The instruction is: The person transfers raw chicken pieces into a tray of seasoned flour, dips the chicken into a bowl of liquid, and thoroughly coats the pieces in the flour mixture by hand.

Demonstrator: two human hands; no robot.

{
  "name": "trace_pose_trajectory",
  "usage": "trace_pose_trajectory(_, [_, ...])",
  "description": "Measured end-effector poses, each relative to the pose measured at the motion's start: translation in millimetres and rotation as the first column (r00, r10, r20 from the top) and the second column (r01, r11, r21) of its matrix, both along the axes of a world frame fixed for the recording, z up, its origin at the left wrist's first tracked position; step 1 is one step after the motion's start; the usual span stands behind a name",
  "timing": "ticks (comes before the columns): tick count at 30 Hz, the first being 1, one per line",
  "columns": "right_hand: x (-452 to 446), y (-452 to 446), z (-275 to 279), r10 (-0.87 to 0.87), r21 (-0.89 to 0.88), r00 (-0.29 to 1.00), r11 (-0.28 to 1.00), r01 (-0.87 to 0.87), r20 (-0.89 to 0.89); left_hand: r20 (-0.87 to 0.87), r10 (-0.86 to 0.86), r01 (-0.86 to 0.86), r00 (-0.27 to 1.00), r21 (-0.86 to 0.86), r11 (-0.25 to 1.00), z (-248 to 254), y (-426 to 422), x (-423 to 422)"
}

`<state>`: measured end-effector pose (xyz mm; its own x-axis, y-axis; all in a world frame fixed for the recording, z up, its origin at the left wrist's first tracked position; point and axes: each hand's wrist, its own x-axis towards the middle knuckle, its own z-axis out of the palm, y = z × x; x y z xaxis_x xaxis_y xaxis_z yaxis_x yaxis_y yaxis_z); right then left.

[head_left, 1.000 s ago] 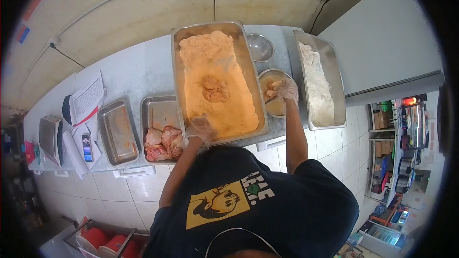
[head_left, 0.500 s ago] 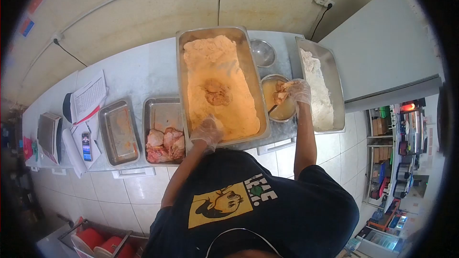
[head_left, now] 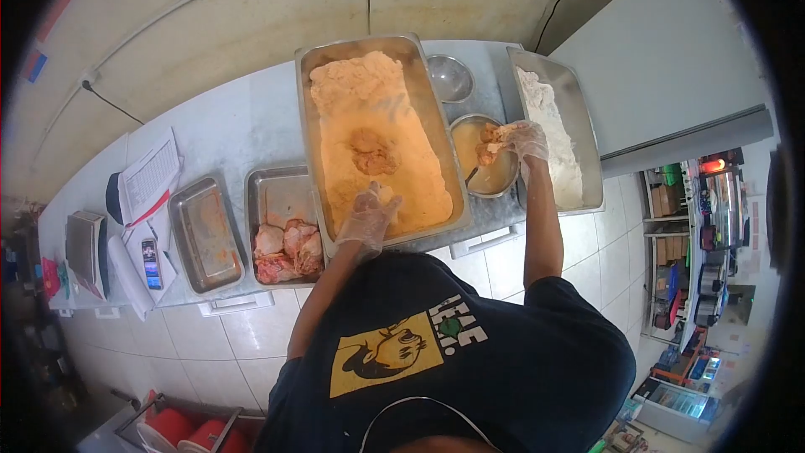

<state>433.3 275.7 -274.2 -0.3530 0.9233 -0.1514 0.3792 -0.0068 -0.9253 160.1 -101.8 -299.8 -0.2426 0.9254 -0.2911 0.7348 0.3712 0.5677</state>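
My right hand (head_left: 527, 143), in a clear plastic glove, is closed on a piece of chicken (head_left: 488, 151) above a metal bowl of yellowish liquid (head_left: 511, 169). A dark utensil handle (head_left: 473, 174) leans inside that bowl. Over the near part of a large metal tray (head_left: 303, 151) is my left hand (head_left: 369, 214), also gloved, its fingers apart and slightly curled near the orange flour (head_left: 419, 201). Coated pieces of chicken (head_left: 371, 153) lie in the middle of this flour. Whether the left fingertips touch flour is hard to see.
Left of the large tray, a smaller tray (head_left: 287, 184) holds raw chicken (head_left: 289, 250); beside it is a stained tray (head_left: 207, 235). Papers (head_left: 149, 176), a phone (head_left: 152, 264) and a scale (head_left: 86, 252) stand farther left. At right are a small bowl (head_left: 450, 79) and a white flour tray (head_left: 558, 134).
My left hand has moved forward over the flour, and its fingers show more plainly. The right hand stays above the bowl with the chicken. The whole view has shifted slightly.
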Motion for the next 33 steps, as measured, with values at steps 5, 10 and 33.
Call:
trace_pose_trajectory(5, [2.8, -0.2, 9.5, 0.129, -0.031, 0.991, 0.991, -0.128, 0.037, -0.099, -0.037, 0.045, 0.994, 0.081, 0.996, -27.1, 9.8, 0.6])
trace_pose_trajectory(10, [6.4, 6.6, -0.9, 0.045, 0.109, 0.984, 0.992, -0.064, 0.174, 0.238, 0.155, -0.161, 0.959, 0.007, 0.987, 44.9, 4.4, 3.1])
trace_pose_trajectory(33, [-158.3, -187.6, 37.7, 0.612, -0.132, 0.791, 0.785, -0.606, 0.011, 0.974, 0.222, -0.629, -0.035, -0.194, 0.753, 54.1, 4.8, -4.5])
